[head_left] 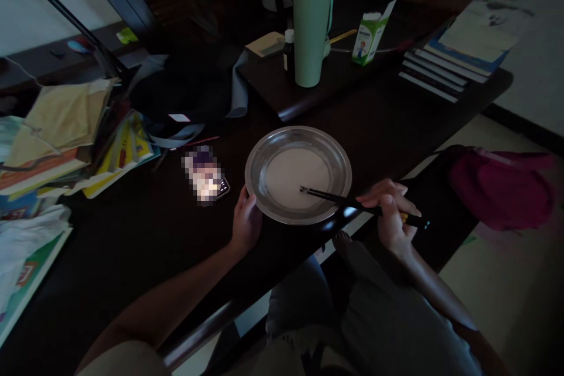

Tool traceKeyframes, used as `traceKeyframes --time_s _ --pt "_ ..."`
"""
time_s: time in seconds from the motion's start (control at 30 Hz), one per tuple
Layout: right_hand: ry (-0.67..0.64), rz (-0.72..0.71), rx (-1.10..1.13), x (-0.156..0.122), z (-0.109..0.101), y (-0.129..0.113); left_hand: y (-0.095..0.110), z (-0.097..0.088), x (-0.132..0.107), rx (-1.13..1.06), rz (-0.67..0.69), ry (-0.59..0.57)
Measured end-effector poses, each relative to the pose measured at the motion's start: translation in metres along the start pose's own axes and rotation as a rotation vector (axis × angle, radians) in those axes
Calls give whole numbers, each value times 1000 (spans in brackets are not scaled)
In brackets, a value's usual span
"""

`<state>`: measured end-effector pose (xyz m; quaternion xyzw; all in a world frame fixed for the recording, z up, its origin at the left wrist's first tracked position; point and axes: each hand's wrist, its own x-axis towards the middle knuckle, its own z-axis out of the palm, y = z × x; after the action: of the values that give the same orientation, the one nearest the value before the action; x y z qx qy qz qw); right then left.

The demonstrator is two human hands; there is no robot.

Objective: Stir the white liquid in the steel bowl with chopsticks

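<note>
A round metal plate [339, 158] holding a pale, smooth food or liquid sits near the front edge of a dark table [132, 235]. My left hand [245, 220] rests against the plate's left rim, fingers curled on it. My right hand [390, 211] is closed on a pair of dark chopsticks [335, 197], whose tips dip into the pale contents near the plate's middle.
A phone [206, 179] lies left of the plate. Stacked books and papers [66, 141] fill the left side. A tall green flask [312, 17], a small carton [369, 35] and a book pile [458, 53] stand behind. A pink bag [502, 188] lies at the right.
</note>
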<state>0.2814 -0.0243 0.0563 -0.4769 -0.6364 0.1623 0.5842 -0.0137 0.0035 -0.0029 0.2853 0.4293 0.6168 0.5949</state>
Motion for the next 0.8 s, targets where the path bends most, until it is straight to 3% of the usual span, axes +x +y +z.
traceKeyframes --time_s 0.27,0.47,0.6,0.67,0.8 --pt "-247 -51 -24 3 22 9 3 3 -1 7 -11 18" --pt "-61 -12 -161 5 14 16 2 3 -1 5 -10 20" --pt "76 40 -53 2 -1 11 1 3 -1 7 2 6" --pt "77 56 30 0 -4 8 1 3 -1 7 -1 6" --pt "-75 73 75 -2 4 7 2 4 -2 -7 -7 12"
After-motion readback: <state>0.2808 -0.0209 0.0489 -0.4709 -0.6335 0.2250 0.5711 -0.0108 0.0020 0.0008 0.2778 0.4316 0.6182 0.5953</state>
